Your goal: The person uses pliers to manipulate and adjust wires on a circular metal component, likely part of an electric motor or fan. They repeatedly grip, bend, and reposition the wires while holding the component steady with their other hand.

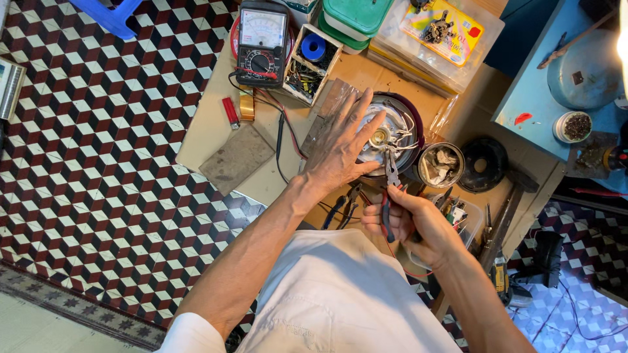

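Observation:
A round appliance base (pixel 400 124) with exposed white wires and a metal hub lies upturned on the low wooden table (pixel 209 124). My left hand (pixel 340 147) rests flat on its left rim, fingers spread. My right hand (pixel 409 219) grips red-handled pliers (pixel 390 183), whose jaws reach into the wiring near the hub. More pliers with blue handles (pixel 343 206) lie just below my left wrist.
An analogue multimeter (pixel 261 46) with leads, a small parts box (pixel 313 62), a red lighter (pixel 230 112), a grey slab (pixel 237 158), green-lidded containers (pixel 353 19), a tin of scraps (pixel 440 165), a black disc (pixel 483 163) and a hammer (pixel 507 209) surround it. Patterned tile floor lies left.

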